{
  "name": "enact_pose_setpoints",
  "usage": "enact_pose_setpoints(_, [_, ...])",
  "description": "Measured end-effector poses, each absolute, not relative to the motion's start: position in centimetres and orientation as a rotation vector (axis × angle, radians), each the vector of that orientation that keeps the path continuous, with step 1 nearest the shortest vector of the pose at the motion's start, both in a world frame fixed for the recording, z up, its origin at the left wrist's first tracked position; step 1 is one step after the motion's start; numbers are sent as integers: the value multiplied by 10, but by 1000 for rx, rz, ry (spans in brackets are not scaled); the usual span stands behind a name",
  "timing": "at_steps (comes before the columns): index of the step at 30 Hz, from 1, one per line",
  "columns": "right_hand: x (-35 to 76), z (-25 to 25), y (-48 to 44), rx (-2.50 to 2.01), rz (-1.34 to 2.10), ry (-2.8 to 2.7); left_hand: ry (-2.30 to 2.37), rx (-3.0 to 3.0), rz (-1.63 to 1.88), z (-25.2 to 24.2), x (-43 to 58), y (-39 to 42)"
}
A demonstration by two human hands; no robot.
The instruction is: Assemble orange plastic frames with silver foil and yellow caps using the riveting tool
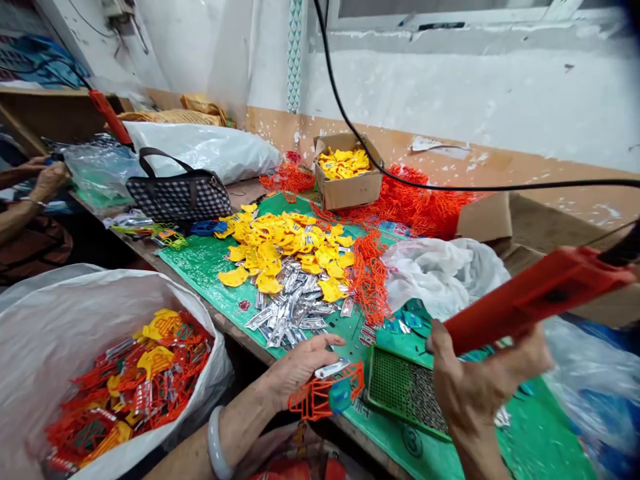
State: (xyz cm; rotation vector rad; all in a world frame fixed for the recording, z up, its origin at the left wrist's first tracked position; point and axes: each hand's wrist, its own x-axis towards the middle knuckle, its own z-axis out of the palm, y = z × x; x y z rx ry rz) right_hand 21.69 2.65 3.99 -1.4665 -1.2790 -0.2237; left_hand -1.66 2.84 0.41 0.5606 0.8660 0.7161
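My left hand (299, 367) rests at the table's near edge, fingers closed on an orange plastic frame piece (320, 399) with a small silver strip (332, 368) against it. My right hand (475, 380) grips the handle of a long orange tool (540, 293) whose black cable (350, 127) runs up and away. Below that tool lies a green perforated tray (400, 387). A heap of yellow plastic pieces (285, 250) and silver strips (293, 307) lies on the green mat (205, 263), with tangled orange frames (370, 280) beside them.
A white sack (60, 320) at the lower left holds finished orange and yellow pieces. A cardboard box (347, 190) of yellow pieces, a checked handbag (180, 195), a white plastic bag (440, 270) and more orange frames (420, 203) stand on the table. Another person's hands (47, 179) work at far left.
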Motion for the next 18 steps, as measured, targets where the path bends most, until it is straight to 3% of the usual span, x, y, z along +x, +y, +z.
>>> enact_pose_setpoints(2, [210, 40, 24, -1409, -736, -1354, 805, 419, 669, 5, -24, 28])
enact_pose_setpoints(4, [203, 36, 26, -1329, -826, -1495, 722, 292, 598, 6, -32, 28])
enact_pose_setpoints(9, [186, 12, 56, -1563, -186, -2173, 535, 151, 626, 2, -45, 26])
enact_pose_setpoints(18, [143, -8, 108, -1859, 105, -2538, 529, -34, 815, -6, -61, 26])
